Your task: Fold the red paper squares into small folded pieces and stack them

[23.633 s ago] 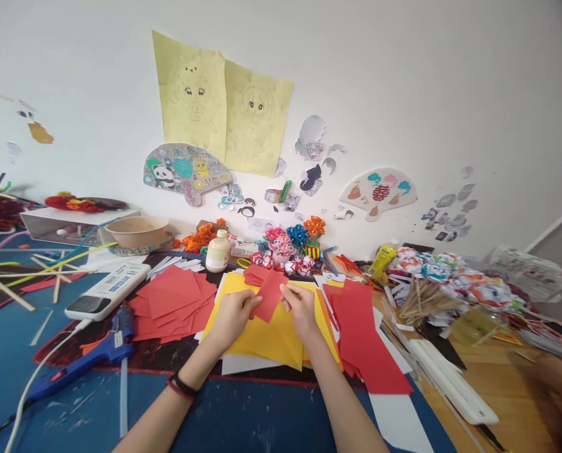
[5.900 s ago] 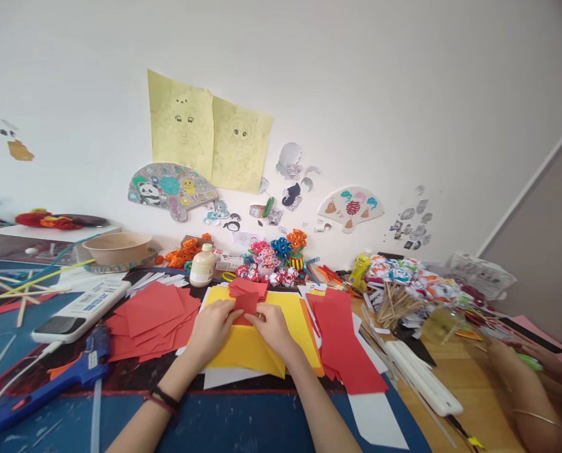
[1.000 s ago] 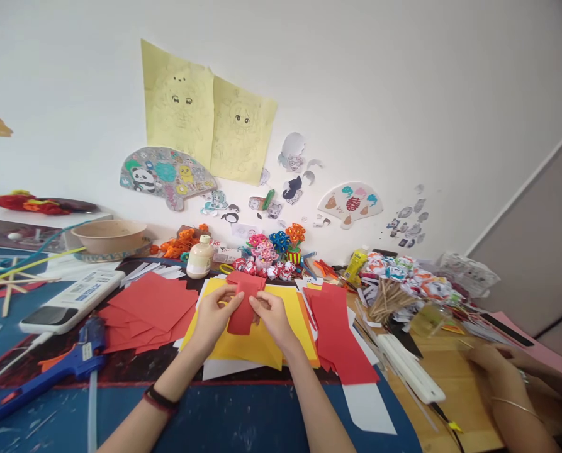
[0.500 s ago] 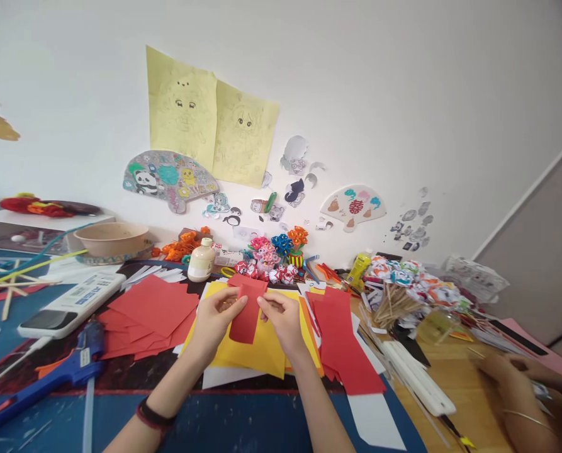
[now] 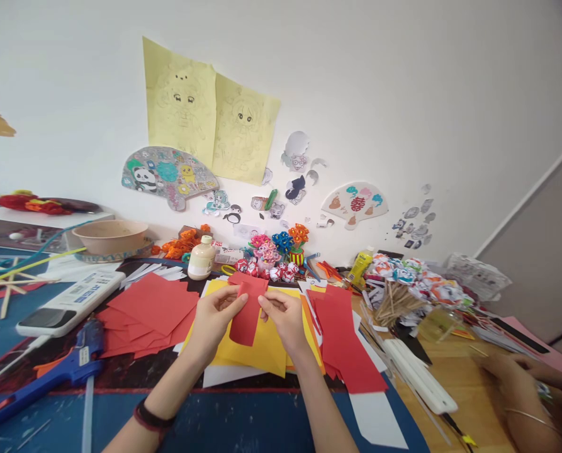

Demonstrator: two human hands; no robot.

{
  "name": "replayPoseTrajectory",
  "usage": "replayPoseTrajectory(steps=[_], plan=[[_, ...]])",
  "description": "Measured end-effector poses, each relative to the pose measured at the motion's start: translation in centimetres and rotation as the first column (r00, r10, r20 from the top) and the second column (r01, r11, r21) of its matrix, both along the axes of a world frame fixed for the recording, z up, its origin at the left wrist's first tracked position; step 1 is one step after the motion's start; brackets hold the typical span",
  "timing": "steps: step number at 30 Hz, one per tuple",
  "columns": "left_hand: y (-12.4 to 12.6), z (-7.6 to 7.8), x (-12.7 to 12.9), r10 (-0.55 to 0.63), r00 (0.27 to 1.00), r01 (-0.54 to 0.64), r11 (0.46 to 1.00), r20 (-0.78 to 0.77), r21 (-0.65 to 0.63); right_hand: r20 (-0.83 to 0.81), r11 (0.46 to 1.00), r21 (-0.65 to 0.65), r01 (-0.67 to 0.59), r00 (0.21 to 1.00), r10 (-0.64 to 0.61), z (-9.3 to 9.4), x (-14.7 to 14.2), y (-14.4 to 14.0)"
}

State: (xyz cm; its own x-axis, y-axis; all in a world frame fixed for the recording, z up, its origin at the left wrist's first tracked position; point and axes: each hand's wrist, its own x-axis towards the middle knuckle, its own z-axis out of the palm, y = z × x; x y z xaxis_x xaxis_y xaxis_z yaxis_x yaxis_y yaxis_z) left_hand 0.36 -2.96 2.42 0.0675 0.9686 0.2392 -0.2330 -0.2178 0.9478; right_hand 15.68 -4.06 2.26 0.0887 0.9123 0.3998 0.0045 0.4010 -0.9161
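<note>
Both hands meet over the middle of the cluttered bench, sharing a narrow folded strip of matte red paper point(image 5: 245, 316). The left hand point(image 5: 213, 321) pinches the strip's left edge near its top between thumb and forefinger; the right hand point(image 5: 285, 319) pinches the right edge opposite, its fingers narrowed onto the paper. The strip is smooth, flat and stiff enough to hold its shape. Its long axis runs toward and away from the person, the lower end hanging free and tilted slightly to the left, the upper end pointing toward the wall.

Under it lies a stack of bright yellow paper sheets point(image 5: 262, 352) on white ones. A loose fan of red paper squares point(image 5: 153, 308) spreads to the left, and long red paper strips point(image 5: 344, 340) lie to the right. Farther left sit a blue plastic hot glue gun point(image 5: 54, 374) and a white power strip point(image 5: 68, 302). A small cream glue bottle point(image 5: 201, 258) stands behind the papers, near a bundle of thin wooden skewers point(image 5: 391, 302). Another person's hand point(image 5: 511, 377), blurred, rests on the bare wooden part of the bench at far right.
</note>
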Motion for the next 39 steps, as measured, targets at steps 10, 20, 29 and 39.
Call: replayPoseTrajectory(steps=[10, 20, 29, 39], plan=[[0.1, -0.1, 0.0, -0.006, 1.0, 0.006, 1.0, -0.011, 0.013, -0.003, 1.0, -0.009, -0.023, 1.0, 0.023, -0.3, 0.2, 0.1], [0.0, 0.2, -0.1, -0.03, 0.999, 0.031, 0.999, -0.03, 0.026, -0.009, 1.0, -0.016, -0.017, 1.0, 0.017, 0.1, 0.2, -0.3], [0.1, 0.3, -0.6, 0.066, 0.987, -0.044, 0.988, -0.144, 0.146, 0.026, 0.996, -0.039, -0.076, 0.997, 0.077, 0.5, 0.1, -0.6], [1.0, -0.2, -1.3, 0.2, 0.888, -0.058, 0.942, -0.415, 0.33, 0.003, 0.987, -0.091, -0.133, 0.991, 0.134, -0.9, 0.2, 0.4]])
